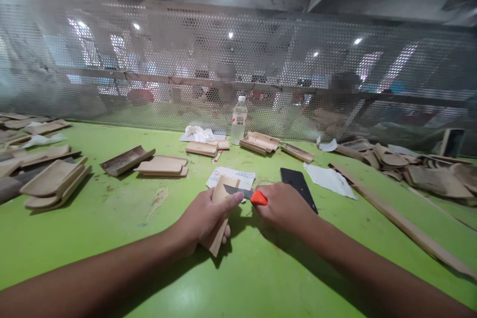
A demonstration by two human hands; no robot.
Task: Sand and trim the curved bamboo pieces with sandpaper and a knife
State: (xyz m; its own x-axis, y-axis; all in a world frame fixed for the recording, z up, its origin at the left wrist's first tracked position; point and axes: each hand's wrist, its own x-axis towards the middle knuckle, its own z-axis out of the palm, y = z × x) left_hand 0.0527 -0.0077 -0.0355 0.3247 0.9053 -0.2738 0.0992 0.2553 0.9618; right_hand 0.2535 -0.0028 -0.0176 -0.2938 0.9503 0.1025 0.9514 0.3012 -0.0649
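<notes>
My left hand (206, 216) is closed around a curved, pale piece of bamboo (216, 241), held at a slant above the table. In my right hand (281, 206) is a knife (259, 198) with an orange handle, most of it hidden by the fingers. Its dark blade points left and lies across the upper part of the bamboo. My left thumb presses by the blade. Just behind the bamboo lies a white sheet of abrasive paper (246, 175) with blue print. Beside my right hand is a black phone (298, 186), flat on the table.
Bamboo pieces (55, 184) are stacked at left, with more (162, 165) nearer the middle. A water bottle (239, 121) stands by a perforated metal screen (167, 74). At right are a bamboo heap (432, 174), a long strip (402, 223) and white paper (330, 180) on the green table (112, 238).
</notes>
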